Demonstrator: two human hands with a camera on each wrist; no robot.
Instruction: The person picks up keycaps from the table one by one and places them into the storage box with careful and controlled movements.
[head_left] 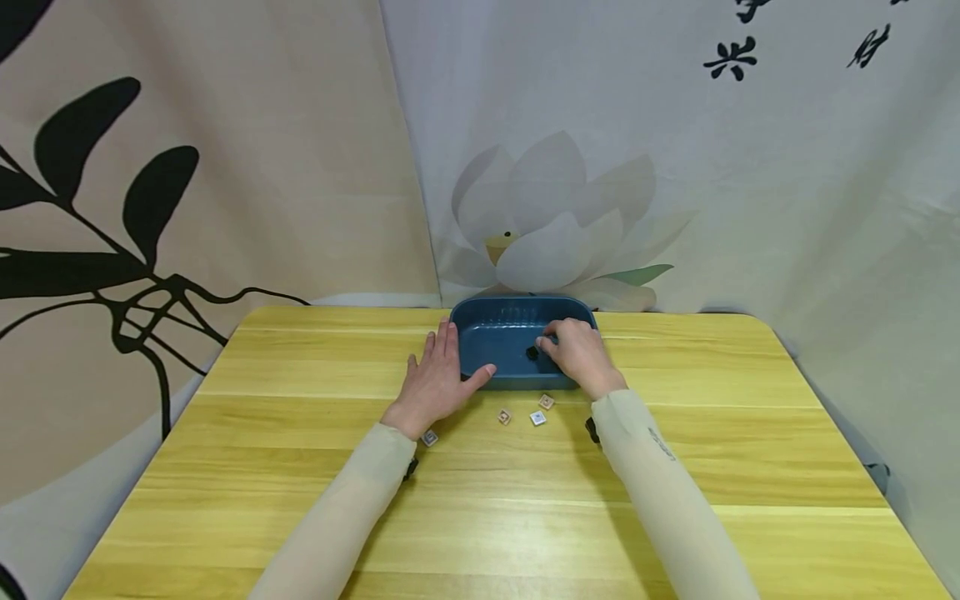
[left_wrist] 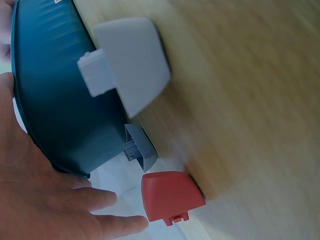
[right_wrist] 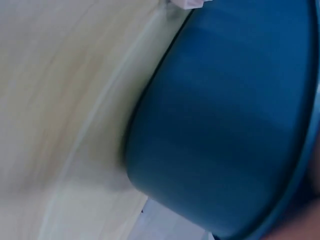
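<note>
In the head view a blue rectangular tray (head_left: pixel 487 384) stands at the table's far edge. My left hand (head_left: pixel 435 383) lies at its left side, fingers spread and thumb across the near rim. My right hand (head_left: pixel 579 354) reaches over the right end, fingers bent down into the tray. Just by its thumb tip is a small black keycap (head_left: pixel 532 353); whether the fingers pinch it I cannot tell. Beside the tray, the left wrist view shows a white keycap (left_wrist: pixel 132 62), a grey keycap (left_wrist: pixel 142 147) and a red keycap (left_wrist: pixel 171 196), close to my left fingers.
Several small pale keycaps lie on the wooden table (head_left: pixel 300 467) in front of the tray, one keycap (head_left: pixel 537 417) near its middle and another keycap (head_left: pixel 429 437) by my left wrist. A printed curtain (head_left: pixel 300 167) hangs right behind the table.
</note>
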